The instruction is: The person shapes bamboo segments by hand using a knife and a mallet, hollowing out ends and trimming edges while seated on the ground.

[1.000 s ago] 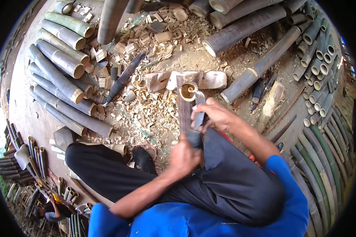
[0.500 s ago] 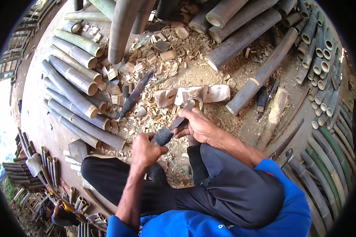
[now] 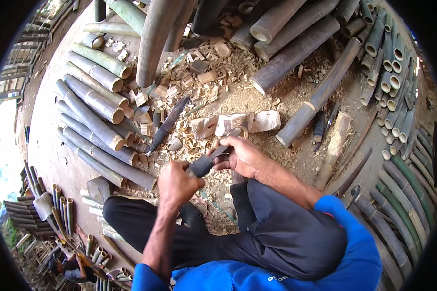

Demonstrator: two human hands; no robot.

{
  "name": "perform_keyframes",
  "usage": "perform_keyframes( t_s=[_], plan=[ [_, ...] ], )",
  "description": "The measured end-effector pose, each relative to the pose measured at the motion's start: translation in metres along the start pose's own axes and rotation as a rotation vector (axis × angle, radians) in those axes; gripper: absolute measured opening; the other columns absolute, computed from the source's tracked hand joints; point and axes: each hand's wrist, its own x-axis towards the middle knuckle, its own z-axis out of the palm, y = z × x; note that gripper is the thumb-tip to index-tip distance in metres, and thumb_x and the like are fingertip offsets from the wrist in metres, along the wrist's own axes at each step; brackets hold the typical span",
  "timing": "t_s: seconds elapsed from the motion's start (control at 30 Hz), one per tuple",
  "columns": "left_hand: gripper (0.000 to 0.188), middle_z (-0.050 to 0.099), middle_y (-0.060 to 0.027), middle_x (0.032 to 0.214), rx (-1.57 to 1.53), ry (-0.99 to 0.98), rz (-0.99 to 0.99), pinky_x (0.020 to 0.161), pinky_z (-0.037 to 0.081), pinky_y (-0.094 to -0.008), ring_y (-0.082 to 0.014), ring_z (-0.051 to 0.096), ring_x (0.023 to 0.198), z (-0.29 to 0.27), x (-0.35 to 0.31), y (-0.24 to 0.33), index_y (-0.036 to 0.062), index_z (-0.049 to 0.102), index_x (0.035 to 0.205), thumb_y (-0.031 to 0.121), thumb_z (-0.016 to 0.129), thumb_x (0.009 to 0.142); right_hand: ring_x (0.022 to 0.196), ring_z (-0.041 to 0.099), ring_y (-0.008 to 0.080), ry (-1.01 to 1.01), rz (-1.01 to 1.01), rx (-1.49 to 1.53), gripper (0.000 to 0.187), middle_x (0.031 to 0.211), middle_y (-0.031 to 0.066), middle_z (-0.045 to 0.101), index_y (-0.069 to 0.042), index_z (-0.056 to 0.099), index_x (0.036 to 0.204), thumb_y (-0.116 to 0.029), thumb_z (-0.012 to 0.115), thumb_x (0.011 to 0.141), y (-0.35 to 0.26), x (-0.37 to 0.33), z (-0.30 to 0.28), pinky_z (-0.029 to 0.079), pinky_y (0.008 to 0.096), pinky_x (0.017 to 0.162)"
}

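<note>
My left hand (image 3: pixel 176 183) is closed round the dark wrapped handle of a knife (image 3: pixel 200 166). The knife points away and to the right. My right hand (image 3: pixel 245 157) pinches its metal blade, thumb along the upper side and fingers curled beneath, so part of the blade is hidden. Just beyond the blade's tip lies a pale, hacked wooden block (image 3: pixel 264 121), set crosswise on the ground. A second large knife (image 3: pixel 170 123) with a dark wrapped grip rests among the wood chips, left of the block.
Cut bamboo poles (image 3: pixel 93 114) lie in a row at the left. More dark bamboo (image 3: pixel 298 56) reaches in from the far right, with stacked tubes (image 3: pixel 398 82) beyond. Chips (image 3: pixel 206 77) cover the ground ahead. A split log (image 3: pixel 336 138) lies right. Another person (image 3: pixel 73 266) is at lower left.
The whole view has shifted slightly. Both hands keep their hold on the knife, with the blade angled a little differently and its tip less exposed.
</note>
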Motion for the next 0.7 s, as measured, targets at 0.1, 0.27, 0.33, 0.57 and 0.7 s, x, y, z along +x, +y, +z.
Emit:
perform_keyframes(
  t_s=[0.1,0.27,0.33,0.57,0.7],
  plan=[
    [0.012,0.068,-0.0194,0.067,0.365,0.245,0.333,0.061,0.055,-0.0449,-0.0330,0.070,0.064,-0.016,0.003,0.026,-0.0003,0.068,0.075,0.012,0.071,0.073,0.079,0.069,0.0234,-0.162,-0.100,0.319,0.021,0.115,0.0197,0.066,-0.006,0.056,0.109,-0.018,0.042,0.102,0.004,-0.008,-0.007,0.061,0.0376,0.074],
    [0.012,0.057,-0.0101,0.060,0.251,0.412,0.546,0.051,0.048,-0.0423,-0.0266,0.061,0.055,0.026,0.005,-0.021,0.0072,0.054,0.075,0.008,0.067,0.077,0.078,0.068,0.0223,0.009,-0.098,0.273,0.020,0.111,0.0167,0.067,-0.007,0.058,0.107,-0.021,0.044,0.103,0.027,-0.013,-0.011,0.060,0.0353,0.068],
    [0.022,0.067,-0.0146,0.071,-0.043,0.215,0.202,0.060,0.052,-0.0396,-0.0250,0.066,0.064,0.063,-0.007,-0.053,0.0033,0.068,0.087,0.011,0.076,0.068,0.073,0.068,0.0229,0.054,-0.039,-0.120,0.020,0.101,0.0169,0.070,-0.003,0.059,0.106,-0.019,0.045,0.103,0.022,-0.004,-0.001,0.060,0.0365,0.061],
    [0.017,0.071,-0.0176,0.072,0.275,0.159,0.200,0.065,0.055,-0.0439,-0.0328,0.071,0.070,-0.006,0.018,0.000,0.0026,0.072,0.082,0.011,0.073,0.068,0.087,0.069,0.0264,-0.149,-0.150,0.271,0.022,0.114,0.0202,0.067,-0.003,0.056,0.114,-0.018,0.045,0.102,0.021,0.001,-0.005,0.062,0.0419,0.076],
    [0.006,0.066,-0.0144,0.069,0.425,0.384,0.577,0.054,0.049,-0.0470,-0.0323,0.066,0.059,-0.019,0.032,0.009,0.0045,0.061,0.073,0.004,0.066,0.071,0.085,0.069,0.0250,-0.118,-0.153,0.438,0.021,0.114,0.0188,0.067,-0.004,0.057,0.113,-0.019,0.046,0.102,0.019,-0.011,0.010,0.062,0.0413,0.074]
  ],
)
